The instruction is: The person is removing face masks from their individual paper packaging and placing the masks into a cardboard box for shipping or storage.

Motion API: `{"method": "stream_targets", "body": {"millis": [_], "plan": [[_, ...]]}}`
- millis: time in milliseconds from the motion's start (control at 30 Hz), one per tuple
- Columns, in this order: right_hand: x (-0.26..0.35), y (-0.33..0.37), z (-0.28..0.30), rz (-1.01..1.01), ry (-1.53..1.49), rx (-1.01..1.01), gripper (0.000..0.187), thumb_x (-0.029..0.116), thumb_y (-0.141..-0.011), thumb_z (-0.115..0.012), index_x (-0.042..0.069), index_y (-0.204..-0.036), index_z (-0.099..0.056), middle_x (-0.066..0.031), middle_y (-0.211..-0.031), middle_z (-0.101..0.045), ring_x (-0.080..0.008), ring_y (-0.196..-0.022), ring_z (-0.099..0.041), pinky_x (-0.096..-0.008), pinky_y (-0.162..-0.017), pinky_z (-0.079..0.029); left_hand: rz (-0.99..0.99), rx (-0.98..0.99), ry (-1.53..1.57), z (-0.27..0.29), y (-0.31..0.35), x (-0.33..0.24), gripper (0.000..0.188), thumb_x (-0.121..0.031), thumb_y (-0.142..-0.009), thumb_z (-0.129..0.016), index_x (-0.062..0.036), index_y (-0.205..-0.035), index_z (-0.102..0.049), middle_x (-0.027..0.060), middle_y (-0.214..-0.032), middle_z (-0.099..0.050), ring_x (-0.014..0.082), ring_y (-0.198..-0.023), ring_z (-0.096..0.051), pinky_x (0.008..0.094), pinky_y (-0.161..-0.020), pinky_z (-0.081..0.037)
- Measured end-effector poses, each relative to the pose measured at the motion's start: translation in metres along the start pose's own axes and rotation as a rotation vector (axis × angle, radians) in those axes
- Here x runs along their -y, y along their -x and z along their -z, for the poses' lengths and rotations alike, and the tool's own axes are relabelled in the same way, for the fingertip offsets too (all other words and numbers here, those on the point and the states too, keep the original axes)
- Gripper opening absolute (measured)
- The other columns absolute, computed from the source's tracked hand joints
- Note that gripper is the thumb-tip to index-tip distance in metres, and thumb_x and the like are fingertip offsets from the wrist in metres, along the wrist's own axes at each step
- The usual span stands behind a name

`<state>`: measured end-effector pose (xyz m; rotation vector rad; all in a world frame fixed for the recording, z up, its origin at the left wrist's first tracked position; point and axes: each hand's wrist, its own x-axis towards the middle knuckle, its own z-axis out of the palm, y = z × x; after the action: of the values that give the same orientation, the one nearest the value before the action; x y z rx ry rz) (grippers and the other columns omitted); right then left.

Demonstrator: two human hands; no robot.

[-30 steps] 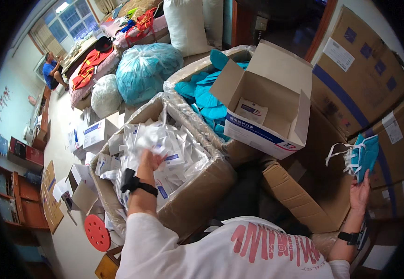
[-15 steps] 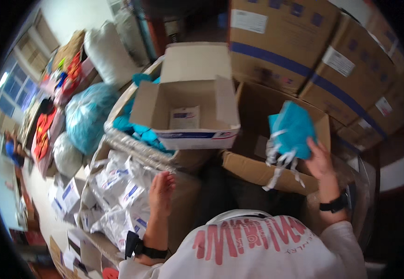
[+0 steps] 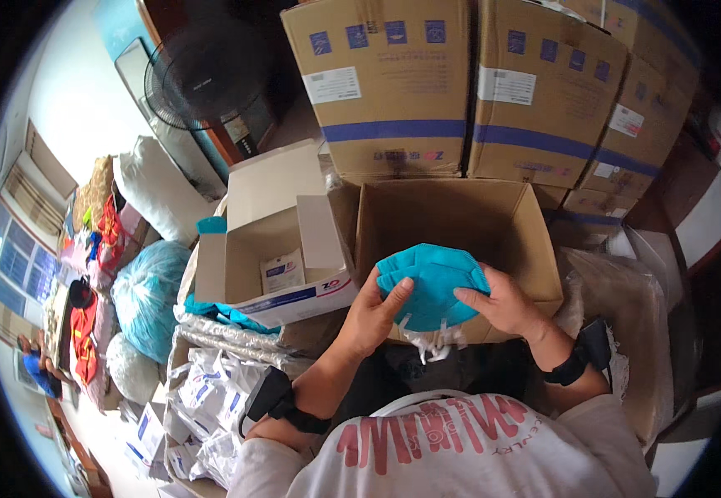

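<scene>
A small stack of teal face masks (image 3: 431,286) is held in front of my chest, white straps (image 3: 437,342) dangling from its lower edge. My left hand (image 3: 369,318) grips its left side with the thumb on top. On the right side my right hand (image 3: 511,307) pinches it, thumb also on top; the fingers underneath are hidden. Behind the masks stands an open brown carton (image 3: 493,207); its inside is partly covered by them. To the left an open white box (image 3: 315,300) has its flaps up and a small white packet (image 3: 282,271) inside.
Sealed brown cartons (image 3: 402,91) are stacked at the back. Lower left, a carton holds several white packets in clear plastic (image 3: 215,398). More teal masks (image 3: 227,315) lie under the white box. A tied bag of teal items (image 3: 149,282) and a black fan (image 3: 202,79) stand farther left.
My left hand has come over and now grips the masks too. My right hand has brought them left to the middle. The view has turned right.
</scene>
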<state>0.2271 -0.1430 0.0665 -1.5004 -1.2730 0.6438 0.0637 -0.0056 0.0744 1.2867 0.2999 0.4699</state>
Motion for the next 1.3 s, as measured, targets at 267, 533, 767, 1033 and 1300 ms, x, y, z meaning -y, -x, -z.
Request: {"method": "stream_targets", "body": {"millis": [267,533,767,1033,1300], "plan": [[0.013,0.006,-0.016,0.243,0.306,-0.245,0.038,0.026,-0.082,-0.056,0.002,-0.108,-0.041,-0.0219,-0.093,-0.055,-0.0341,-0.08,-0.059,-0.0385,-0.063,-0.046,-0.223,-0.311,-0.112,-0.007,-0.008,0.014,0.028,-0.028,-0.089,-0.046,-0.003,-0.099,-0.051,0.0014,-0.087,-0.056,0.0073,-0.078,-0.05,0.0218,-0.071,-0.041],[0.008,0.008,-0.032,0.013,0.127,-0.114,0.026,0.024,-0.088,-0.046,0.001,-0.099,-0.041,-0.0183,-0.077,-0.054,-0.0321,-0.072,-0.057,-0.036,-0.06,-0.043,-0.103,-0.498,-0.151,0.016,-0.014,0.024,0.031,-0.035,-0.088,-0.048,-0.0043,-0.091,-0.05,0.0003,-0.077,-0.051,0.0073,-0.069,-0.044,0.0238,-0.063,-0.039],[0.02,-0.019,-0.001,0.063,0.238,0.041,0.022,0.017,-0.085,-0.048,0.002,-0.101,-0.046,-0.0189,-0.087,-0.057,-0.0325,-0.08,-0.058,-0.0369,-0.067,-0.044,-0.728,0.045,-1.267,-0.024,-0.025,-0.048,0.036,-0.02,-0.077,-0.058,-0.0066,-0.109,-0.05,0.0151,-0.113,-0.049,0.0293,-0.109,-0.044,0.0397,-0.094,-0.031],[0.028,-0.031,-0.01,0.129,0.182,0.062,0.033,0.018,-0.08,-0.056,0.003,-0.107,-0.044,-0.0174,-0.099,-0.056,-0.0308,-0.091,-0.056,-0.0353,-0.075,-0.045,-0.512,0.018,-1.29,-0.032,-0.041,-0.046,0.027,-0.031,-0.085,-0.047,-0.0081,-0.094,-0.058,0.0115,-0.079,-0.061,0.0304,-0.072,-0.059,0.0364,-0.059,-0.047],[0.024,-0.022,-0.032,0.216,-0.252,0.253,0.032,0.023,-0.086,-0.051,0.002,-0.109,-0.045,-0.0054,-0.101,-0.053,-0.0132,-0.092,-0.05,-0.0296,-0.079,-0.042,-0.276,-0.313,-0.883,-0.009,-0.054,-0.052,0.039,-0.035,-0.089,-0.044,-0.0026,-0.077,-0.062,0.0048,-0.061,-0.055,0.0097,-0.057,-0.049,0.0264,-0.054,-0.041]]}}
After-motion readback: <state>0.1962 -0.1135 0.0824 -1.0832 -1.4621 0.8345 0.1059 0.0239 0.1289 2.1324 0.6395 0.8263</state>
